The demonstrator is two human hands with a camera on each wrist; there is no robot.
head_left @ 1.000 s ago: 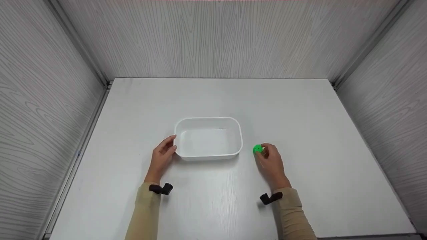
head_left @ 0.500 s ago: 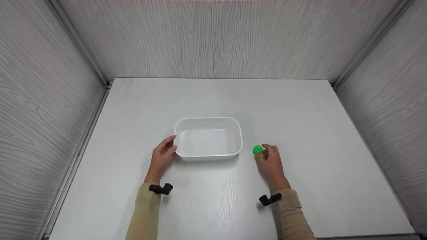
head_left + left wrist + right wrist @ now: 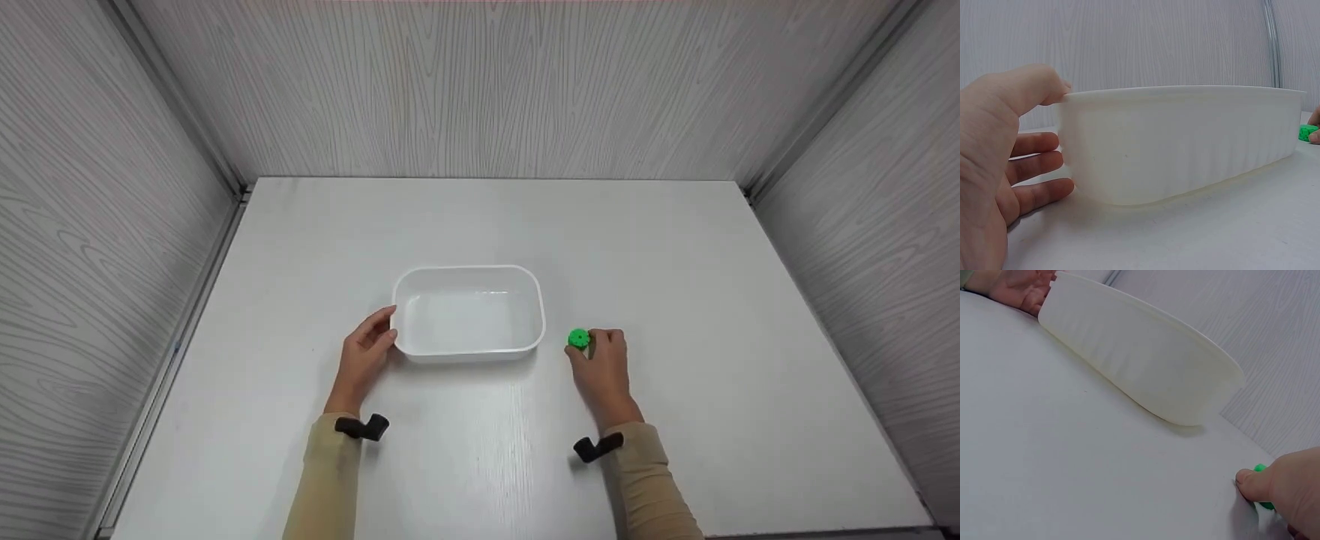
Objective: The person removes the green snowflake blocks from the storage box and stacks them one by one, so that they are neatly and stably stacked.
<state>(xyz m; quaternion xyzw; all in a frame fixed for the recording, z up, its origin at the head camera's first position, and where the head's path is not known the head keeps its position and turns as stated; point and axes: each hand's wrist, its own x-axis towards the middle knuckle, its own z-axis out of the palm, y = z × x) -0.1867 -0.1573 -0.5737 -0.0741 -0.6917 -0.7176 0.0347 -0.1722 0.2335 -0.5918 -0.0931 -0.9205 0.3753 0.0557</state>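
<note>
A white rectangular plastic tub stands upright on the white table. My left hand grips its left end: in the left wrist view the thumb lies on the rim, the other fingers against the outer wall. Right of the tub, apart from it, is a small bright green round piece with a notched edge. My right hand holds it between thumb and fingers, close to the tabletop. In the right wrist view the thumb covers most of the green piece. Nothing shows inside the tub.
The white tabletop ends at a grey wood-grain panel at the back. Similar panels rise at the left and right. Black wrist mounts sit on both sleeves.
My right hand has turned a little, its wrist shifting left, with the thumb sliding left along the green piece's near side. The left hand and tub stay where they were.
</note>
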